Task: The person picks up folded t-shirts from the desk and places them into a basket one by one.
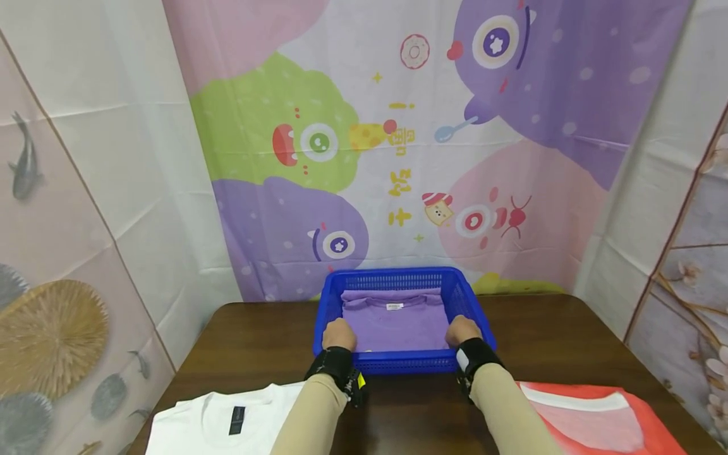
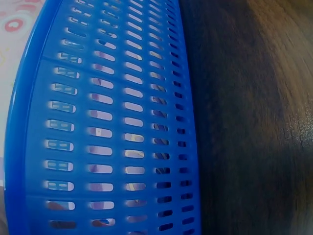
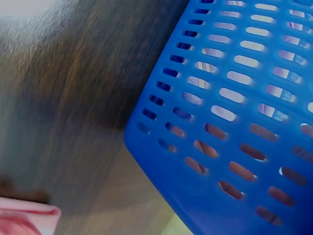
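A folded purple T-shirt [image 1: 398, 325] lies inside a blue slotted plastic basket [image 1: 406, 364], its collar and white label toward the far wall. Over the basket's front left corner, my left hand [image 1: 339, 333] grips the left side of the shirt with curled fingers. My right hand [image 1: 463, 330] holds the shirt's right side in the same way, near the front right corner. Fingertips of both hands are hidden. The left wrist view shows the basket's wall [image 2: 124, 117] up close; the right wrist view shows a lower corner of the basket [image 3: 161, 142].
On the brown wooden table [image 1: 256, 341], a folded white T-shirt [image 1: 222, 420] lies at the front left. A red and pink garment [image 1: 603, 420] is at the front right. A cartoon-printed curtain [image 1: 398, 158] hangs right behind the table, with further curtains at both sides.
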`<state>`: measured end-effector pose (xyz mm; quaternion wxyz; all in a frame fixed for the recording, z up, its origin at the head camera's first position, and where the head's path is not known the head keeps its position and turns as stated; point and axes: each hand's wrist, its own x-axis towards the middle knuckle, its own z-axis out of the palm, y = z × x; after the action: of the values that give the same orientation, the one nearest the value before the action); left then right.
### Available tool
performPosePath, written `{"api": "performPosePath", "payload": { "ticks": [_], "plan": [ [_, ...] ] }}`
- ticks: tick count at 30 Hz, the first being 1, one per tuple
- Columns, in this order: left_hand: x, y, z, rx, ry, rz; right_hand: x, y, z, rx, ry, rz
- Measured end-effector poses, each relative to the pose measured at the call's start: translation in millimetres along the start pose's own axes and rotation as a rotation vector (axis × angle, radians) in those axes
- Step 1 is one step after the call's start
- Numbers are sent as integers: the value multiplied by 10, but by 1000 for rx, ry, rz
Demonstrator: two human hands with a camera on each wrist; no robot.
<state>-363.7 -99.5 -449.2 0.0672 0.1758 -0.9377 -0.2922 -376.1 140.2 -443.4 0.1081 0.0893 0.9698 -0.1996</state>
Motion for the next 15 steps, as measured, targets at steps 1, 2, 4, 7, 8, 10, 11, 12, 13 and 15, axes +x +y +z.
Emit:
{"api": "performPosePath", "payload": {
  "ticks": [1, 2, 4, 7, 8, 10, 11, 12, 13, 15],
  "plan": [
    [-4, 2, -6, 0, 5, 0, -20, -1, 1, 3, 18, 0],
    [-5, 5, -16, 0, 7, 1, -40, -1, 0, 8, 37, -4],
    [-2, 12, -38, 3, 1, 0, -76, -6, -17, 5, 51, -15],
    [-4, 41, -113, 16, -23, 3, -133, -18, -91, -16, 32, -29],
    [-4, 50, -138, 22, -31, 5, -153, -30, -129, -28, 17, -30],
    [-9, 66, -181, 36, -50, 8, -192, -49, -198, -55, -15, -24],
    [-14, 71, -203, 44, -62, 11, -200, -58, -226, -68, -30, -20],
    [-18, 74, -217, 47, -73, 11, -206, -64, -248, -83, -42, -18],
    [-28, 76, -230, 51, -82, 14, -214, -69, -266, -95, -53, -18],
    [-50, 68, -238, 64, -104, 22, -233, -65, -274, -102, -51, -21]
  ]
}}
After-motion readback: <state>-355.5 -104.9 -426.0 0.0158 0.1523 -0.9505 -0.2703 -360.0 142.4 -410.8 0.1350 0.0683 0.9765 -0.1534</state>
